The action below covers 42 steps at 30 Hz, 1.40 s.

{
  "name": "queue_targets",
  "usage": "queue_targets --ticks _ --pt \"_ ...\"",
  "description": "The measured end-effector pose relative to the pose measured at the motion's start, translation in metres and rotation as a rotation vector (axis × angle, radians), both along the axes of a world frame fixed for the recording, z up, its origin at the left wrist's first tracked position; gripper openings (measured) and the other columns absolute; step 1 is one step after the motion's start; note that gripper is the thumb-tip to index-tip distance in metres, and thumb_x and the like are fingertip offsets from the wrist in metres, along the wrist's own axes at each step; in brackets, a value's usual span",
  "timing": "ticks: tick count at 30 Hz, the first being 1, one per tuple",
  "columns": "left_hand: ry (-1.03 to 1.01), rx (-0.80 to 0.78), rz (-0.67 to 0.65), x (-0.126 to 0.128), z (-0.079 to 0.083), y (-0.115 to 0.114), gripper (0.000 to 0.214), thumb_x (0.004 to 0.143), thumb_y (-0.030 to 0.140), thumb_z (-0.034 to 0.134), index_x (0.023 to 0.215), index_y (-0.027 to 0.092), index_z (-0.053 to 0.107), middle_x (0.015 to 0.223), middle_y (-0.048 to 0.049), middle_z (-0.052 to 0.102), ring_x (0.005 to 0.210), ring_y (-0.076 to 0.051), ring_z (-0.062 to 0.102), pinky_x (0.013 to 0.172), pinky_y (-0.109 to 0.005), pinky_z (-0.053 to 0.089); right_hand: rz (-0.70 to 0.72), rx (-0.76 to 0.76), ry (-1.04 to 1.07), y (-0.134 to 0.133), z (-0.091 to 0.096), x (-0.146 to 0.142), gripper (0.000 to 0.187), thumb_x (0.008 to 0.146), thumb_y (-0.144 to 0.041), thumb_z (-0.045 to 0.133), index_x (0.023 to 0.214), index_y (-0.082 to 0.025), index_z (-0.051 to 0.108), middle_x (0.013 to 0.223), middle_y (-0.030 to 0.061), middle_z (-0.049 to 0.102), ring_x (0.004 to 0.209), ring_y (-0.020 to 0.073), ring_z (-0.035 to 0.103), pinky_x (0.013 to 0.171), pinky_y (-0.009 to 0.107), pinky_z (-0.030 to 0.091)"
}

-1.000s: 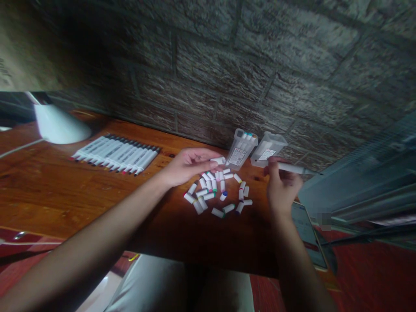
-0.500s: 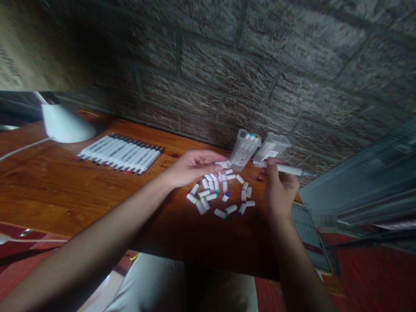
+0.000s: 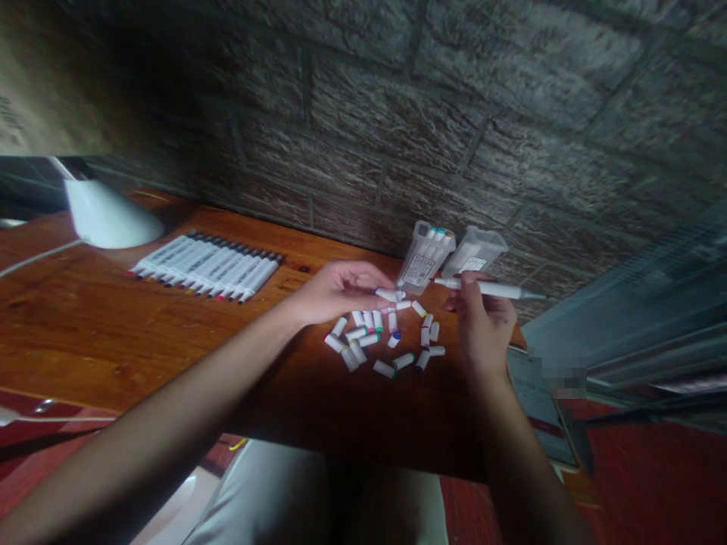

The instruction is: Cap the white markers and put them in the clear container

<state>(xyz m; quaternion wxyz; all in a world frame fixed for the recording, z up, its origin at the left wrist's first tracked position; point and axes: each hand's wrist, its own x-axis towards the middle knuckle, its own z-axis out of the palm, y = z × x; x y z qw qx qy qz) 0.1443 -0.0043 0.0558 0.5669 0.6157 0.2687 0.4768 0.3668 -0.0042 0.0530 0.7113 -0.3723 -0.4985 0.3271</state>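
My left hand [image 3: 335,291] is closed in a pinch on a small white marker cap [image 3: 391,294], held just above a loose pile of several white caps with coloured ends [image 3: 386,341] on the wooden desk [image 3: 113,333]. My right hand [image 3: 482,322] grips a white marker [image 3: 488,288] that lies level, its bare tip pointing left toward the cap a short gap away. Two clear plastic marker cases [image 3: 425,257] stand tilted against the wall behind the hands; the left one holds a few markers.
A row of several white markers with dark caps [image 3: 207,270] lies at the back left, beside a white lamp base [image 3: 107,216] with a cord. A phone [image 3: 537,401] rests at the desk's right edge. A stone-pattern wall [image 3: 397,113] runs behind.
My right hand has brought the marker leftward and my left hand has kept the cap in front of it, so the gap between tip and cap has narrowed.
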Motion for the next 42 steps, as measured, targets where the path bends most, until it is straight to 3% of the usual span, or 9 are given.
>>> queue_targets --ticks 5,15,23,29,34,42 --pt "0.034 -0.014 0.036 -0.001 -0.003 0.003 0.027 0.066 0.018 0.083 0.09 0.013 0.073 0.083 -0.0051 0.077 0.069 -0.013 0.07 0.067 -0.023 0.055 -0.012 -0.059 0.013 0.002 -0.001 0.001 0.028 0.077 -0.044 0.074 0.084 -0.018 0.066 0.063 -0.0044 0.061 0.05 0.0081 0.055 0.05 0.023 0.045" --pt "0.074 -0.149 0.004 -0.002 -0.009 0.009 0.025 0.071 0.026 0.081 0.093 0.013 0.076 0.084 -0.0066 0.078 0.07 -0.013 0.07 0.071 -0.025 0.055 0.07 -0.077 0.153 0.005 -0.003 0.001 0.023 0.074 -0.037 0.078 0.082 -0.018 0.068 0.065 -0.0043 0.063 0.052 0.007 0.057 0.049 0.02 0.047" --pt "0.056 -0.185 -0.007 -0.001 -0.012 0.011 0.03 0.066 0.021 0.085 0.094 0.013 0.076 0.092 -0.0065 0.077 0.08 -0.014 0.07 0.079 -0.025 0.053 0.077 -0.114 0.179 0.001 0.002 -0.001 0.022 0.073 -0.036 0.077 0.081 -0.018 0.068 0.067 -0.0028 0.065 0.054 0.0083 0.058 0.049 0.021 0.048" --pt "-0.032 -0.263 0.001 -0.002 -0.011 0.01 0.029 0.064 0.018 0.086 0.091 0.013 0.075 0.088 -0.0065 0.076 0.076 -0.013 0.069 0.075 -0.025 0.053 0.129 -0.029 0.086 -0.003 -0.005 -0.001 0.015 0.078 -0.031 0.073 0.089 -0.021 0.072 0.078 -0.0015 0.069 0.06 0.0092 0.062 0.056 0.023 0.05" --pt "-0.054 -0.256 0.014 -0.002 -0.008 0.009 0.026 0.063 0.017 0.086 0.086 0.012 0.076 0.083 -0.0052 0.075 0.071 -0.011 0.067 0.07 -0.022 0.052 0.125 0.037 -0.126 -0.013 -0.003 -0.005 0.013 0.081 -0.031 0.071 0.09 -0.021 0.072 0.084 0.0001 0.069 0.061 0.0102 0.062 0.061 0.027 0.052" --pt "-0.09 -0.273 0.072 -0.001 -0.005 0.008 0.026 0.059 0.015 0.087 0.083 0.013 0.077 0.085 -0.0069 0.076 0.072 -0.012 0.069 0.071 -0.023 0.054 0.164 -0.025 -0.214 -0.025 0.007 -0.013 0.015 0.08 -0.034 0.072 0.088 -0.021 0.071 0.084 0.0016 0.071 0.06 0.0118 0.064 0.057 0.027 0.054"
